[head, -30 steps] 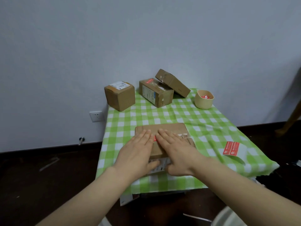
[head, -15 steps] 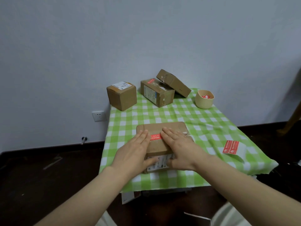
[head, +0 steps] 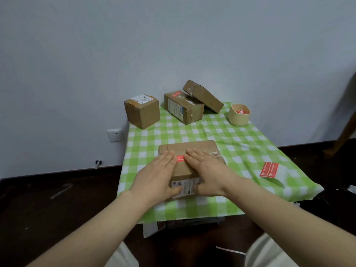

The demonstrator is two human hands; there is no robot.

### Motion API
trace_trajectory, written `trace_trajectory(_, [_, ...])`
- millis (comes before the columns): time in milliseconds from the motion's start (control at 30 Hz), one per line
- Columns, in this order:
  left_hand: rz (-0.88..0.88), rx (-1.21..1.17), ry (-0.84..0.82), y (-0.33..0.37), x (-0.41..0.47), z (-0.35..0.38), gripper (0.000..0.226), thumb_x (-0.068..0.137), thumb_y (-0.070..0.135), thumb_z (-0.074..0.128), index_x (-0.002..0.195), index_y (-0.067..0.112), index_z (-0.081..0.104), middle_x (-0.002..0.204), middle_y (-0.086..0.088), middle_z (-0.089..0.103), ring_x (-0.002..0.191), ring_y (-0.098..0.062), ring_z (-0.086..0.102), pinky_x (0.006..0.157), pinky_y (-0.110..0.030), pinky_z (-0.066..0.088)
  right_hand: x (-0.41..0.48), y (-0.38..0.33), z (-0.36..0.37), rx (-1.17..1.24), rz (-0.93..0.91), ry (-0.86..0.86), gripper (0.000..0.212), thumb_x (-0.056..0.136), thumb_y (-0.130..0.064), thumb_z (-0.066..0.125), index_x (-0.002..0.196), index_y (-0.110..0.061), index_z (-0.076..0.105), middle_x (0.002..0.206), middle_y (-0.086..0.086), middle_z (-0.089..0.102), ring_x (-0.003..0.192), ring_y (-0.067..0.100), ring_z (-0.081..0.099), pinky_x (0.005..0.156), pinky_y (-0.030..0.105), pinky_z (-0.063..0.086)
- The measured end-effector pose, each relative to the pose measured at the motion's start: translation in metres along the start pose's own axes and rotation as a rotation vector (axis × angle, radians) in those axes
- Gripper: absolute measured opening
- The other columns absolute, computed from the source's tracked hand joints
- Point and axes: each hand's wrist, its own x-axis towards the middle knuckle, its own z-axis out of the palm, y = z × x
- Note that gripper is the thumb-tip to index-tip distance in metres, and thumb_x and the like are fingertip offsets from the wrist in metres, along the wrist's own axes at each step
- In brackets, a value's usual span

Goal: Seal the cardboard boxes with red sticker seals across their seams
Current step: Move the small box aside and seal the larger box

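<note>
A flat brown cardboard box (head: pixel 189 151) is seen on a table covered by a green-and-white checked cloth (head: pixel 240 143), close to the near edge and slightly left of the middle. A small red rectangular sticker seal (head: pixel 180 158) is stuck on the top face of this box, and a white printed label is carried on the near side face.

The left hand (head: pixel 156 178) is laid flat on the top of the box, its fingers straight and held together, just to the left of the seal. The right hand (head: pixel 209 171) is laid in the same flat way just to the right of the seal, its fingers straight and slightly spread. Nothing is gripped by either hand. The seal is left uncovered in the narrow gap between the two sets of fingertips. Both thumbs are lowered over the near side of the box, beside the label.

At the far left corner of the table a cube-shaped brown cardboard box with a white label on top (head: pixel 141 111) is placed. An oblong brown cardboard box bearing a red seal on its top (head: pixel 184 107) is set near the middle of the far edge, and a slim brown cardboard box (head: pixel 203 96) is propped tilted against it. A round cream cup holding red stickers (head: pixel 239 114) is stood toward the far right corner. A white backing sheet with two red stickers (head: pixel 269 169) is laid near the right edge. A white wall socket (head: pixel 115 135) is fixed to the wall left of the table.
</note>
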Motion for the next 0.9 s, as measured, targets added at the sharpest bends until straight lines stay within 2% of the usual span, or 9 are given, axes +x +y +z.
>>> trace_trajectory(133, [-0.015,-0.194,-0.014,0.0,-0.003,-0.001,0.087,0.084,0.05,0.053,0.151,0.018,0.008,0.158,0.008,-0.004,0.145,-0.006,-0.003,0.112,-0.019,0.0,-0.007,0.002,-0.007,0.086,0.03,-0.035,0.087,0.075,-0.027,0.053,0.151,-0.013,0.013,0.16,0.005,0.006,0.147,0.018,0.007,0.12,0.033,0.006])
trace_trajectory(233, [-0.227,-0.658,0.205,-0.001,-0.003,-0.009,0.052,0.093,0.029,0.046,0.143,0.022,0.035,0.151,0.012,0.027,0.141,-0.007,0.021,0.113,-0.028,0.019,-0.011,0.008,-0.026,0.625,0.25,0.224,0.058,0.081,-0.01,0.05,0.139,-0.013,0.045,0.149,0.002,0.037,0.138,0.021,0.032,0.112,0.034,0.027])
trace_trajectory(300, [-0.502,-0.955,0.319,-0.011,0.004,-0.01,0.029,0.093,0.023,0.042,0.117,0.02,0.059,0.118,0.002,0.055,0.118,-0.016,0.046,0.099,-0.033,0.035,-0.011,0.029,-0.03,0.733,0.464,0.437,0.047,0.088,-0.014,0.047,0.135,-0.013,0.049,0.143,0.004,0.046,0.132,0.022,0.04,0.107,0.035,0.032])
trace_trajectory(367, [-0.723,-1.192,0.325,-0.019,0.01,-0.009,0.011,0.088,0.023,0.043,0.085,0.017,0.052,0.085,-0.005,0.046,0.087,-0.02,0.045,0.079,-0.035,0.037,-0.007,0.049,-0.027,0.704,0.655,0.399,0.041,0.091,-0.021,0.041,0.126,-0.005,0.054,0.126,0.012,0.056,0.115,0.027,0.051,0.096,0.037,0.04])
trace_trajectory(433, [-0.819,-1.346,0.245,-0.018,0.011,-0.01,0.011,0.089,0.02,0.042,0.08,0.016,0.046,0.08,-0.006,0.04,0.082,-0.021,0.041,0.073,-0.034,0.041,-0.003,0.057,-0.02,0.762,0.741,0.302,0.038,0.095,-0.028,0.038,0.104,0.004,0.057,0.1,0.014,0.058,0.093,0.029,0.055,0.086,0.04,0.045])
trace_trajectory(567, [-0.841,-1.535,0.091,-0.002,0.009,-0.019,0.017,0.094,0.021,0.037,0.098,0.012,0.051,0.093,-0.011,0.058,0.091,-0.027,0.056,0.075,-0.037,0.049,-0.001,0.05,-0.015,1.072,0.752,0.196,0.046,0.098,-0.04,0.036,0.107,0.0,0.057,0.097,0.013,0.06,0.083,0.026,0.059,0.076,0.038,0.052])
trace_trajectory(733, [-0.768,-1.579,0.303,0.002,0.016,-0.042,0.028,0.096,0.037,0.039,0.078,0.019,0.051,0.08,-0.005,0.06,0.074,-0.018,0.058,0.071,-0.035,0.048,0.001,0.041,-0.035,1.19,0.655,0.43,0.047,0.097,-0.042,0.036,0.091,-0.005,0.063,0.091,0.009,0.064,0.078,0.022,0.06,0.064,0.031,0.05])
trace_trajectory(833, [-0.701,-1.605,0.347,-0.001,0.018,-0.048,0.035,0.09,0.056,0.044,0.09,0.025,0.061,0.09,-0.001,0.069,0.084,-0.016,0.065,0.083,-0.04,0.052,0.0,0.038,-0.044,1.371,0.589,0.556,0.045,0.095,-0.046,0.04,0.086,-0.01,0.065,0.088,0.003,0.067,0.076,0.018,0.062,0.067,0.03,0.049])
trace_trajectory(900, [-0.682,-1.576,0.385,-0.001,0.018,-0.046,0.034,0.087,0.052,0.054,0.094,0.021,0.067,0.088,0.002,0.072,0.081,-0.013,0.067,0.08,-0.037,0.052,0.0,0.037,-0.043,1.48,0.564,0.561,0.038,0.093,-0.05,0.046,0.083,-0.018,0.063,0.087,-0.003,0.067,0.081,0.014,0.063,0.069,0.029,0.048])
